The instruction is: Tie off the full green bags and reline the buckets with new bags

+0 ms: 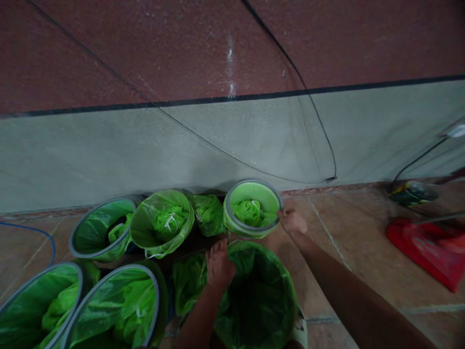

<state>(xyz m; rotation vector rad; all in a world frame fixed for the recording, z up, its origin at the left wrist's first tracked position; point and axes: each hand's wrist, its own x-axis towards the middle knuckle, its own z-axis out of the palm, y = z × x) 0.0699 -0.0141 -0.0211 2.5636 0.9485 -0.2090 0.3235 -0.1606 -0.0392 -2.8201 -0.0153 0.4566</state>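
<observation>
A small bin with a grey rim and a green liner stands against the wall, a bunched green bag inside it. My right hand grips this bin's rim on its right side, fingers closed over the edge. In front of it is a larger bin, lined in green and dark inside. My left hand is at this bin's left edge, back up and fingers stretched toward the small bin. Whether the left fingertips touch anything is unclear. A green bag lies just left of that hand.
Several green-lined bins, including one with a white-tied bag inside, crowd the left. A red dustpan-like object lies on the tiled floor at right. A black cable hangs down the wall; a blue cord lies at left.
</observation>
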